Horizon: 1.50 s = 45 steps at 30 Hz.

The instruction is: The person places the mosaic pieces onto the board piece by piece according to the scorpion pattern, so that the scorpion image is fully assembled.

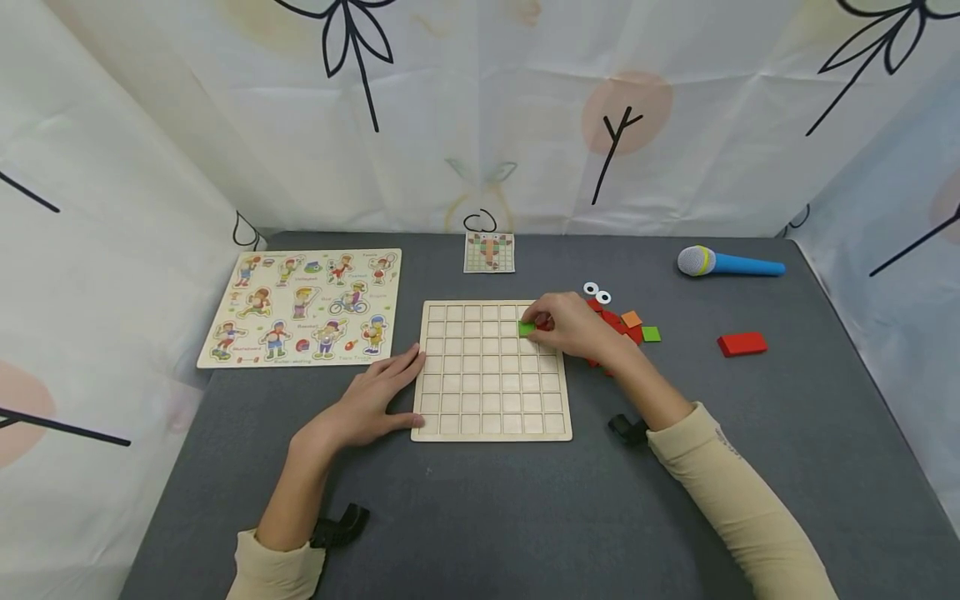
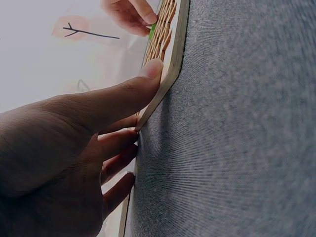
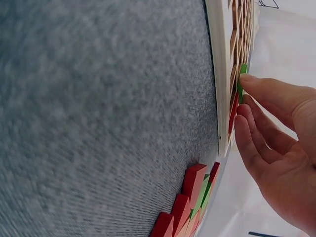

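Note:
A wooden grid board [image 1: 480, 402] lies on the grey table. My left hand [image 1: 371, 400] rests at its left side, fingers extended along the edge and the thumb [image 2: 152, 69] on the rim near a corner. Over the board's upper right squares, my right hand [image 1: 573, 323] pinches a small green square tile [image 1: 527, 329]. In the right wrist view, the thumb is on the green tile [image 3: 243, 81]. A red tile [image 3: 233, 112] sits in the grid beside it, under the fingers and partly hidden by them in the head view.
Right of the board are red tiles [image 1: 635, 334], an orange tile [image 1: 632, 319], a green tile [image 1: 651, 334] and two ring-shaped eyes [image 1: 603, 297]. Farther right lie a red block [image 1: 742, 344] and blue toy microphone [image 1: 738, 264]. A pattern card [image 1: 489, 252] and picture board [image 1: 303, 308] lie behind and left.

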Motion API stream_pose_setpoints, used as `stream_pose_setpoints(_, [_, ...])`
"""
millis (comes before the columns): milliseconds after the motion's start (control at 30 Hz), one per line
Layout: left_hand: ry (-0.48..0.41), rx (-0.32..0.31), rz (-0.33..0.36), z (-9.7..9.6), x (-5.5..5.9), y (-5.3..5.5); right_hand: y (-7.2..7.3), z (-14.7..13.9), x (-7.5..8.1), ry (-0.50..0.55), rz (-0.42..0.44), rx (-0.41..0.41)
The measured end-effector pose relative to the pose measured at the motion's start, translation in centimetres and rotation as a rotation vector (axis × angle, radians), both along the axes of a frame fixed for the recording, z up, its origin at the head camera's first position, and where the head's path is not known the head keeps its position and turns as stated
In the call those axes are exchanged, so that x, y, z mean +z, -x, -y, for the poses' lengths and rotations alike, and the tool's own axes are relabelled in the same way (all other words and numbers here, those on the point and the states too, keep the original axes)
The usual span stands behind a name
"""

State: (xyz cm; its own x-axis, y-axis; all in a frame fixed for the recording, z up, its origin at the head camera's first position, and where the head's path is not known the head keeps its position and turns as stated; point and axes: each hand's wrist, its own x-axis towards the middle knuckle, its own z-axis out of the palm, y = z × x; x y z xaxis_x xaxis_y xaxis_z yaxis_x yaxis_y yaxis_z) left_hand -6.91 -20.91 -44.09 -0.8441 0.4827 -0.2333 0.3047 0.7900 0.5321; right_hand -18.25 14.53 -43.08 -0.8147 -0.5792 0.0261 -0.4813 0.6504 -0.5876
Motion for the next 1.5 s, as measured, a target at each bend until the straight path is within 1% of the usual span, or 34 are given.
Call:
stream_pose_setpoints(300, [0.001, 0.011, 0.012, 0.0, -0.1, -0.1, -0.3, 0.0, -0.1, 0.009, -0.025, -0.019])
stream_pose_setpoints(400, [0.000, 0.014, 0.013, 0.0, -0.2, -0.1, -0.3, 0.0, -0.1, 0.012, -0.014, -0.024])
stream_pose_setpoints(567, [0.001, 0.016, 0.015, 0.1, -0.2, -0.1, -0.2, -0.9, -0.1, 0.034, 0.032, -0.039])
stream_pose_setpoints(733, [-0.004, 0.017, 0.017, 0.1, -0.3, -0.1, 0.0, -2.8, 0.0, 0.092, 0.079, -0.113])
stream_pose_setpoints(833, [-0.004, 0.020, 0.019, 0.0, -0.4, -0.1, 0.2, -4.1, -0.1, 0.108, 0.088, -0.165])
stream_pose_setpoints(1000, [-0.002, 0.022, 0.021, 0.0, -0.3, -0.1, 0.6, -6.2, -0.1, 0.089, 0.082, -0.218])
stream_pose_setpoints(1200, [0.000, 0.021, 0.026, 0.0, -0.3, -0.1, 1.1, -7.9, -0.3, 0.041, 0.054, -0.251])
stream_pose_setpoints(1367, [0.004, 0.022, 0.025, 0.0, -0.3, 0.0, 1.5, -7.8, -0.5, 0.020, 0.089, -0.237])
stream_pose_setpoints(1500, [0.000, 0.023, 0.027, 0.0, -0.2, 0.0, 1.8, -7.1, -0.4, -0.002, 0.090, -0.216])
